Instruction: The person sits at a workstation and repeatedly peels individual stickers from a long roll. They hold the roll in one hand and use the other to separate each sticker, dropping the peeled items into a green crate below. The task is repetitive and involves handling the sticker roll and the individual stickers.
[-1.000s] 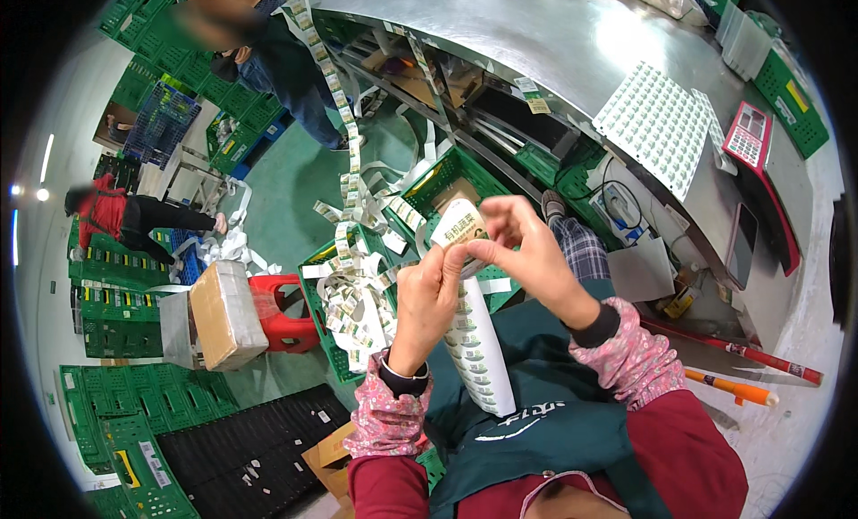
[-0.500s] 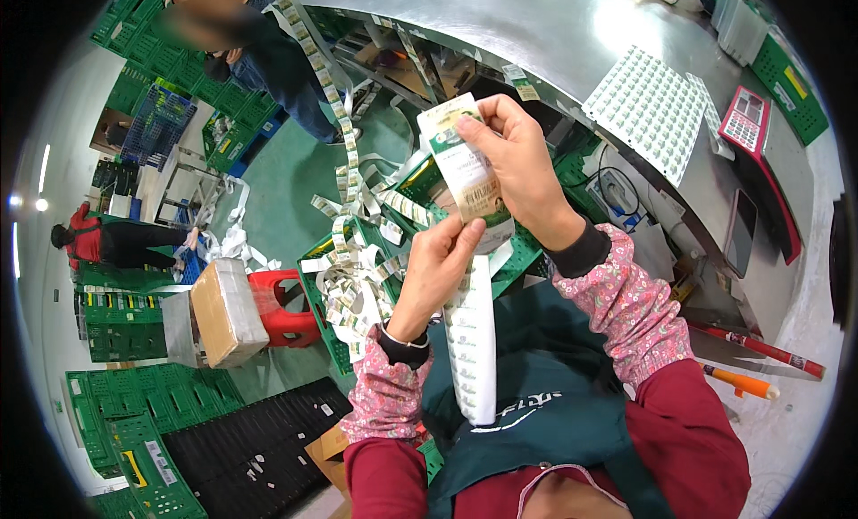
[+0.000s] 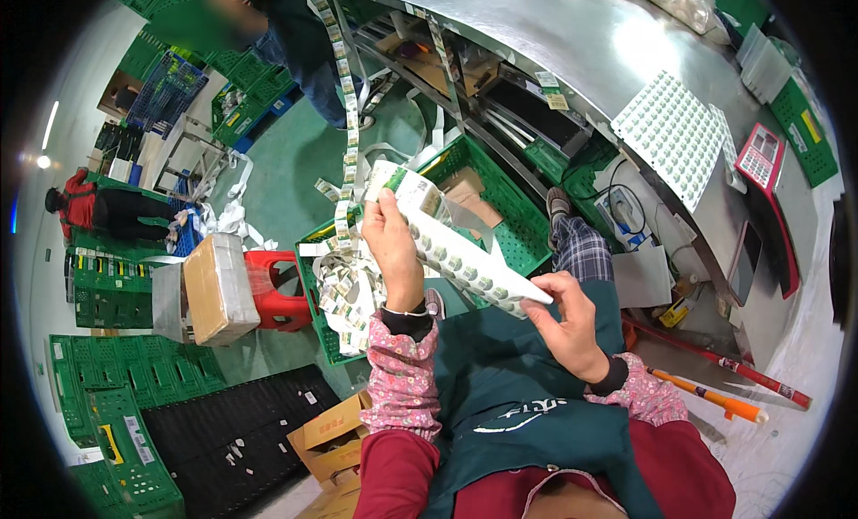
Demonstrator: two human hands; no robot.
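A long white sticker strip (image 3: pixel 465 267), printed with small green labels, stretches slantwise between my two hands. My left hand (image 3: pixel 393 255) grips its upper end, thumb on top, together with a green-and-white printed label piece (image 3: pixel 399 181). At the lower right end, my right hand (image 3: pixel 567 327) pinches the strip's tip between thumb and fingers. Behind and below the strip stands a green crate (image 3: pixel 509 193) with cardboard pieces in it. Left of it, another green crate (image 3: pixel 308 291) is heaped with tangled label ribbon (image 3: pixel 344 291). How the label piece and strip join is hidden by my left fingers.
A steel table (image 3: pixel 554 27) curves along the right, bearing a label sheet (image 3: pixel 675 135) and a red-framed scale (image 3: pixel 764 161). A ribbon of labels (image 3: pixel 344 81) hangs from above. A red stool (image 3: pixel 277 291), a carton (image 3: pixel 219 291) and two other people stand left.
My right hand has left the upper label piece and moved down right to the strip's end. My left hand has shifted left and up. The strip, hanging before, is now stretched slantwise.
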